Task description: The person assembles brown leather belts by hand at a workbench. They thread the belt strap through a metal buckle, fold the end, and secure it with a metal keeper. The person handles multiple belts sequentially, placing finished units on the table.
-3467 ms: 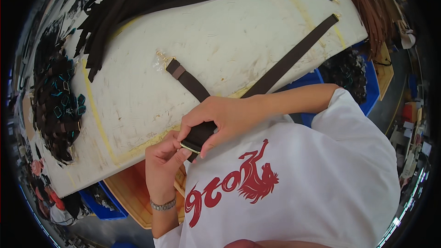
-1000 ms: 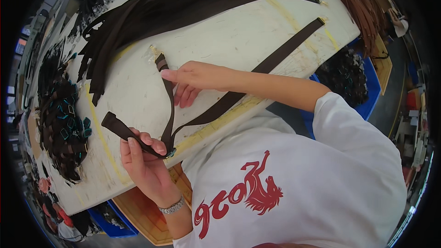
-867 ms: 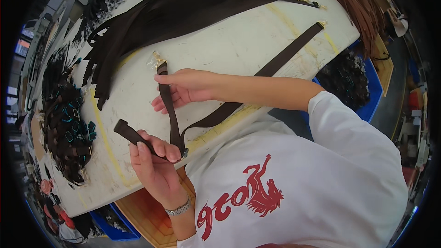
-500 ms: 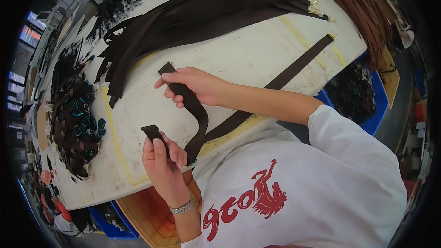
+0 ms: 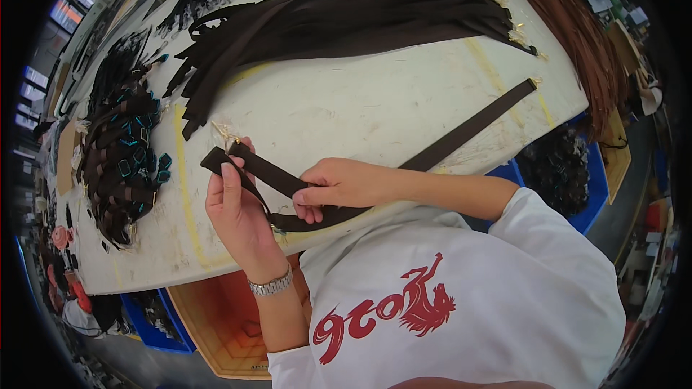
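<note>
1. Left hand (image 5: 245,216): thumb and fingers pinch the flat loose end (image 5: 214,160) of a dark brown webbing strap (image 5: 476,121); the end with the gold clasp (image 5: 225,132) sits against the same fingers. Position: near side of the strap pile (image 5: 346,21), below its left end.
2. Right hand (image 5: 342,181): thumb and curled fingers pinch the strap partway along, on the near side of the strap pile, to the right of the left hand.
3. Change noted: half a second ago the right hand had the clasp end and the left hand stood lower, apart from it. The clasp end is now at the left hand beside the loose end, and the right hand has shifted down the strap. Judgement: both ends are gathered, leaving the right hand to control the length between.
4. The strap's far stretch lies on the tabletop (image 5: 404,101), its gold end fitting (image 5: 534,82) nearer than the strap pile's right end.
5. Left of the strap pile: a heap of straps with teal-wrapped rectangular rings (image 5: 124,168). Beyond its right end: reddish-brown straps (image 5: 577,36).
</note>
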Demonstrator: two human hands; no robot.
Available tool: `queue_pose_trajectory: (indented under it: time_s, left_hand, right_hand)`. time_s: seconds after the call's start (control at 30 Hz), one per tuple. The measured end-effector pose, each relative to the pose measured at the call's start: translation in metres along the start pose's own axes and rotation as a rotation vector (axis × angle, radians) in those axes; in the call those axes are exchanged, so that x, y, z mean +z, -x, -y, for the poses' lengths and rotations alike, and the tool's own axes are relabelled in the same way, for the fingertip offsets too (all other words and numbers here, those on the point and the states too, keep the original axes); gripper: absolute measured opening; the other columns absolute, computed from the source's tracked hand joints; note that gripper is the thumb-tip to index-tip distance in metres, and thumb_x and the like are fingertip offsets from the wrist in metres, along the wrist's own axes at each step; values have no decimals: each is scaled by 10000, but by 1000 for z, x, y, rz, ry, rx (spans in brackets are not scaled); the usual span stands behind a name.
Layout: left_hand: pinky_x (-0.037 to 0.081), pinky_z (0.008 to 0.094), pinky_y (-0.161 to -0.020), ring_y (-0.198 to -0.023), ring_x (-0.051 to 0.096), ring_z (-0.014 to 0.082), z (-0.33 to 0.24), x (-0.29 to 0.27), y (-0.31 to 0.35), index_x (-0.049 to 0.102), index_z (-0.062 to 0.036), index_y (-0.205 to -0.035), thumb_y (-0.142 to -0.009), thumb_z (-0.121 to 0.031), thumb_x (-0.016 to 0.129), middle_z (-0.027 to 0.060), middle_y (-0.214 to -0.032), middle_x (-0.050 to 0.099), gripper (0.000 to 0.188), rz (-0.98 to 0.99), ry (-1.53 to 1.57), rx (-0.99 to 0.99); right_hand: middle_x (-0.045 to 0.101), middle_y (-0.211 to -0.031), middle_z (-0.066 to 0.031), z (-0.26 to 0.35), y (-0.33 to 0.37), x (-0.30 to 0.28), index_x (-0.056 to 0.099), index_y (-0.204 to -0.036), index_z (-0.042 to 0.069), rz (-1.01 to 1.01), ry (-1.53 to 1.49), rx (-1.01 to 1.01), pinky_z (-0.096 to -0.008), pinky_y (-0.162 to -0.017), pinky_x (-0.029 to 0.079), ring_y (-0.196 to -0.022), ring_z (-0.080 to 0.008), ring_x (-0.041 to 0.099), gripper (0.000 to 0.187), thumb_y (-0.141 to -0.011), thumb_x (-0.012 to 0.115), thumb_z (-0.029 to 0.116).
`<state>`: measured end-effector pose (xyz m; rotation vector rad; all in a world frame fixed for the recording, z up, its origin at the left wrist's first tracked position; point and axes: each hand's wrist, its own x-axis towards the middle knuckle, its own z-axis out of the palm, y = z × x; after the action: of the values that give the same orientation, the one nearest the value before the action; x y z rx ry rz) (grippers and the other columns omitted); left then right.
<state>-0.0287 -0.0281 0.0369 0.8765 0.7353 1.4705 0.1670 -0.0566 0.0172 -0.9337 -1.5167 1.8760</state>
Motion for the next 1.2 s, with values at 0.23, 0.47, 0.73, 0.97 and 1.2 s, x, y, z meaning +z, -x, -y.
queue_pose_trajectory:
  time_s: [0.23, 0.47, 0.73, 0.97, 1.2]
  left_hand:
    - [567, 407, -880, -931, 696, 255, -7, -16, 12, 638, 9, -1070, -1104, -188, 580, 165, -1043, 706, 208, 228, -205, -224]
    - [426, 235, -489, -523, 538, 101, -11, -3, 25, 699, 54, -988, -1034, -131, 686, 74, -736, 662, 191, 317, -245, -464]
    - [440, 220, -545, -596, 563, 73, -16, 6, 37, 724, 54, -972, -996, -86, 718, 46, -761, 685, 142, 299, -489, -469]
    - [446, 222, -611, -654, 559, 60, -13, 15, 49, 737, 56, -1061, -1013, -113, 711, 8, -778, 658, 177, 245, -557, -349]
    - [396, 225, -545, -595, 510, 57, -13, 13, 54, 733, 38, -1008, -1033, -160, 688, -7, -732, 625, 205, 289, -607, -406]
  right_hand:
    - [551, -911, 21, 6, -2, -12, 612, -1282, 19, -246, -905, -325, -328, -875, 494, -845, -102, 537, 274, -1113, 536, 221]
    - [408, -691, 69, 0, -6, -2, 716, -1188, 0, -32, -481, -202, -290, -673, 417, -654, -66, 402, 380, -1098, 602, 352]
    - [636, -874, 46, -2, -2, -5, 688, -988, 82, -123, -426, -261, -249, -735, 443, -762, -54, 510, 218, -1033, 715, 294]
    - [639, -916, 52, -7, -4, -9, 680, -1002, 92, -173, -259, -236, -257, -765, 448, -869, -49, 562, 185, -1015, 737, 267]
    - [687, -1027, -46, -6, -5, -3, 647, -1093, 85, -199, -658, -208, -308, -892, 512, -960, -148, 639, 312, -1106, 567, 386]
